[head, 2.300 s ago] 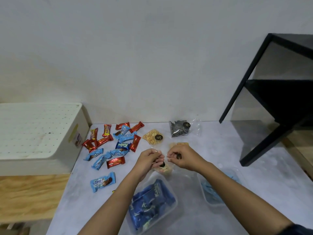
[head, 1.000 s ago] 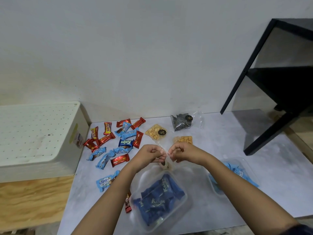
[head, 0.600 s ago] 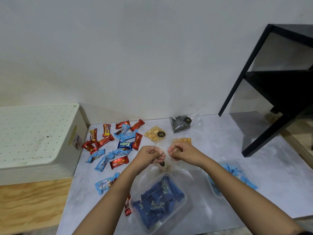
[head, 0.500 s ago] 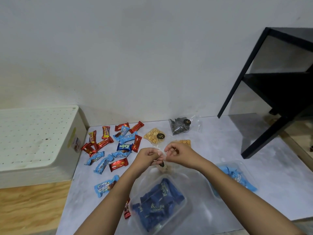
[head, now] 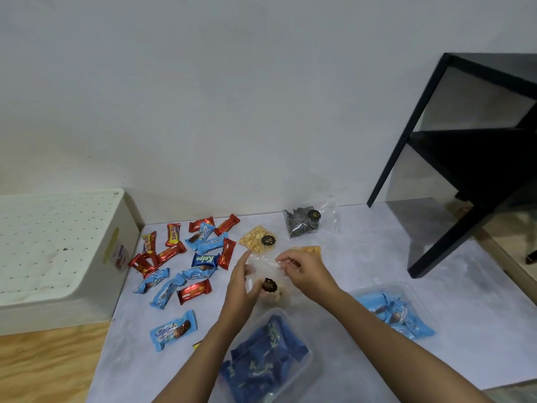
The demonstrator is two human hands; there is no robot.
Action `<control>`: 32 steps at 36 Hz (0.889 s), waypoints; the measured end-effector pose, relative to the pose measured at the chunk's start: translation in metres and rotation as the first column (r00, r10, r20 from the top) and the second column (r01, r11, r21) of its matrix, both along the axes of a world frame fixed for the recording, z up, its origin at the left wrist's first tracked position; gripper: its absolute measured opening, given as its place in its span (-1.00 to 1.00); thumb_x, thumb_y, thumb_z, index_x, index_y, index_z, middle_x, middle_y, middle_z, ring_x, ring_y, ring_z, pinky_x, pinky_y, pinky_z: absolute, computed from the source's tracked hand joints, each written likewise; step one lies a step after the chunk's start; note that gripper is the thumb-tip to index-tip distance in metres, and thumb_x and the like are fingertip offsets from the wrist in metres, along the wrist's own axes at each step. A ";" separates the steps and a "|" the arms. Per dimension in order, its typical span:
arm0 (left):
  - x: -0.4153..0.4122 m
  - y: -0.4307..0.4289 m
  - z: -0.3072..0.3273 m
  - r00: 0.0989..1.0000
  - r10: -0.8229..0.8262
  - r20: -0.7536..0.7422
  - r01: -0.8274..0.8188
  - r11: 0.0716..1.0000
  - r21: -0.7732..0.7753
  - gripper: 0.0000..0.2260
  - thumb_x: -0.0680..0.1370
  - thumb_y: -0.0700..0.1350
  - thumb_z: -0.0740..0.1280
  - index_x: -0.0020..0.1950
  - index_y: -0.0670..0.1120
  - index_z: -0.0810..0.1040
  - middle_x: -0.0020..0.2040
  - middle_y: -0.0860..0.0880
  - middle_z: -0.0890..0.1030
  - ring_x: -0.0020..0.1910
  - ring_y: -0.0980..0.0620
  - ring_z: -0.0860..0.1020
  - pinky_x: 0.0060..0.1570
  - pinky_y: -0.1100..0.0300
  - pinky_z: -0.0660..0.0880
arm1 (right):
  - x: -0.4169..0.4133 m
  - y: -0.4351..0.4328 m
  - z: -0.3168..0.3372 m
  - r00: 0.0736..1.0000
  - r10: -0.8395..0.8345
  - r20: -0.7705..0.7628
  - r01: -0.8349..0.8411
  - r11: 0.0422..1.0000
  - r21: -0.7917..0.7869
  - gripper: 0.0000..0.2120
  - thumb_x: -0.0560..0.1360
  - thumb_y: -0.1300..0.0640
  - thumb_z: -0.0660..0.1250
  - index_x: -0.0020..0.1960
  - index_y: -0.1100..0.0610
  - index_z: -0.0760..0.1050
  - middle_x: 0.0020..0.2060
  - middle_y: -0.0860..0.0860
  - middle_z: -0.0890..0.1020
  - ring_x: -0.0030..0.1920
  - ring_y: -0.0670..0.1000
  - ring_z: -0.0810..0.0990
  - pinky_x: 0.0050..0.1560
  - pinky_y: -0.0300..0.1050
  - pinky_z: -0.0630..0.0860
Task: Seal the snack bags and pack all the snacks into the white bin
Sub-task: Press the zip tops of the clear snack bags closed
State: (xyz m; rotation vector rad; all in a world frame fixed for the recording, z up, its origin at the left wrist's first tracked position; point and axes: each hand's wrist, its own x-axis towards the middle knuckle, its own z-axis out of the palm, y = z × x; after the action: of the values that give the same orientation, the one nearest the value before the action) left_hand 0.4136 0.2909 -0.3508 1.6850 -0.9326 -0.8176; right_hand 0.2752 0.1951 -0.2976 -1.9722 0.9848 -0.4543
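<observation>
A small clear snack bag (head: 271,282) with a dark round label and pale snacks hangs between my hands above the table. My left hand (head: 242,286) grips its left side. My right hand (head: 302,270) pinches the top edge on the right. Behind lie a bag of yellow snacks (head: 257,239), an orange snack bag (head: 311,250) partly hidden by my right hand, and a dark snack bag (head: 302,222). Several red and blue wrapped bars (head: 186,257) are scattered at the left. The white bin (head: 52,251) stands at the far left, showing a perforated top.
A clear bag of dark blue packets (head: 264,362) lies near the front edge under my arms. Another clear bag of light blue packets (head: 398,309) lies at the right. A black shelf frame (head: 465,170) stands on the table's right back corner.
My hands have spread apart along the small bag's top edge, and the bag with its dark label now shows between them. The view has shifted slightly.
</observation>
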 end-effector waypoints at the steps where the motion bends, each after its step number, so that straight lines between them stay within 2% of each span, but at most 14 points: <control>1: -0.001 -0.001 0.001 1.000 0.019 0.001 -0.019 0.999 -0.028 -0.50 0.47 -0.05 0.30 0.32 0.30 0.21 0.25 -0.03 0.42 0.20 0.04 0.43 0.16 0.22 0.39 | -0.002 -0.002 0.002 0.999 -0.021 0.028 0.022 1.000 -0.009 -0.82 0.50 0.27 0.26 0.01 0.15 0.61 -0.29 -0.18 0.57 -0.28 -0.26 0.55 -0.20 -0.45 0.42; 4: -0.004 -0.006 0.009 0.999 0.051 0.004 -0.050 0.994 -0.101 -0.64 0.56 -0.10 0.29 0.30 0.19 0.34 0.22 0.02 0.46 0.20 0.08 0.46 0.15 0.19 0.46 | -0.009 -0.012 0.011 0.988 -0.088 0.123 0.088 0.996 0.010 -0.86 0.47 0.28 0.32 -0.06 0.13 0.64 -0.31 -0.22 0.59 -0.26 -0.32 0.55 -0.20 -0.49 0.41; 9: -0.015 -0.032 0.034 0.996 0.072 0.060 -0.057 0.975 -0.213 -0.76 0.56 -0.12 0.27 0.16 0.16 0.46 0.12 0.04 0.56 0.09 0.15 0.53 0.03 0.18 0.54 | -0.027 -0.040 0.034 0.943 -0.188 0.274 0.182 0.982 0.047 -0.89 0.42 0.26 0.41 -0.17 0.06 0.63 -0.28 -0.12 0.64 -0.23 -0.17 0.58 -0.15 -0.35 0.50; 12: -0.026 -0.059 0.050 0.994 0.068 0.089 -0.042 0.963 -0.266 -0.77 0.56 -0.18 0.27 0.10 0.15 0.49 0.07 0.12 0.57 0.04 0.27 0.54 -0.04 0.36 0.52 | -0.041 -0.063 0.043 0.910 -0.215 0.354 0.204 0.977 0.069 -0.89 0.41 0.26 0.43 -0.17 0.06 0.61 -0.26 -0.05 0.66 -0.18 -0.03 0.63 -0.09 -0.18 0.57; 14: -0.032 -0.077 0.056 0.994 0.072 0.079 -0.046 0.957 -0.287 -0.81 0.56 -0.21 0.27 0.09 0.05 0.53 0.02 0.07 0.58 -0.04 0.27 0.57 -0.09 0.40 0.51 | -0.051 -0.082 0.047 0.894 -0.228 0.386 0.202 0.973 0.108 -0.86 0.40 0.26 0.44 -0.14 0.04 0.60 -0.25 -0.02 0.66 -0.16 -0.01 0.63 -0.04 -0.15 0.57; 17: -0.035 -0.102 0.054 0.995 0.072 0.064 -0.053 0.963 -0.266 -0.86 0.56 -0.11 0.29 0.09 0.02 0.58 0.00 0.07 0.62 -0.02 0.05 0.61 -0.02 0.15 0.56 | -0.064 -0.110 0.048 0.900 -0.211 0.382 0.149 0.971 0.184 -0.80 0.38 0.28 0.46 -0.08 0.03 0.57 -0.22 0.00 0.64 -0.16 -0.05 0.62 -0.06 -0.27 0.55; 19: -0.034 -0.116 0.051 0.994 0.076 0.081 -0.053 0.967 -0.248 -0.86 0.55 -0.10 0.30 0.07 0.06 0.58 -0.01 0.09 0.63 -0.01 0.00 0.61 -0.01 0.08 0.57 | -0.068 -0.128 0.046 0.921 -0.185 0.343 0.125 0.974 0.188 -0.82 0.37 0.29 0.47 -0.10 0.07 0.58 -0.21 0.01 0.63 -0.21 -0.08 0.58 -0.12 -0.34 0.51; 23: -0.026 -0.140 0.053 0.991 0.089 0.102 -0.064 0.972 -0.228 -0.84 0.55 -0.13 0.30 0.06 0.11 0.56 0.03 0.04 0.63 -0.01 0.05 0.62 0.01 0.09 0.59 | -0.058 -0.162 0.041 0.952 -0.126 0.278 0.083 0.984 0.159 -0.90 0.38 0.28 0.45 -0.17 0.11 0.60 -0.23 0.02 0.62 -0.23 -0.08 0.55 -0.12 -0.25 0.53; 26: -0.011 -0.155 0.051 0.981 0.135 0.139 -0.102 0.970 -0.220 -0.82 0.56 -0.13 0.28 0.04 0.16 0.54 0.04 0.05 0.62 -0.03 0.09 0.62 -0.03 0.19 0.58 | -0.035 -0.183 0.038 0.958 -0.086 0.273 0.051 0.990 0.132 -0.91 0.40 0.29 0.43 -0.17 0.13 0.60 -0.27 -0.01 0.60 -0.29 -0.20 0.52 -0.19 -0.34 0.51; 29: 0.008 -0.166 0.046 0.961 0.211 0.178 -0.174 0.964 -0.203 -0.85 0.57 -0.13 0.27 0.08 0.08 0.54 0.03 0.00 0.62 -0.07 0.13 0.62 -0.11 0.32 0.55 | -0.004 -0.200 0.031 0.957 -0.052 0.285 0.022 0.994 0.105 -0.85 0.39 0.32 0.43 -0.21 0.07 0.58 -0.32 -0.04 0.57 -0.36 -0.26 0.48 -0.21 -0.36 0.47; 32: 0.032 -0.174 0.036 0.937 0.285 0.203 -0.246 0.950 -0.194 -0.85 0.56 -0.12 0.28 0.10 0.04 0.54 0.02 -0.01 0.63 -0.02 0.06 0.61 -0.08 0.26 0.55 | 0.027 -0.211 0.023 0.952 -0.013 0.306 -0.012 0.997 0.077 -0.86 0.41 0.35 0.40 -0.19 0.12 0.58 -0.32 -0.06 0.58 -0.35 -0.27 0.49 -0.20 -0.42 0.46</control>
State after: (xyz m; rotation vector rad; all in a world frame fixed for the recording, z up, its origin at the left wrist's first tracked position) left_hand 0.4454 0.1169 -0.3147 1.7345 -0.8746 -0.3590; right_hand 0.3020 -0.0156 -0.2747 -1.7651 0.7930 -0.6889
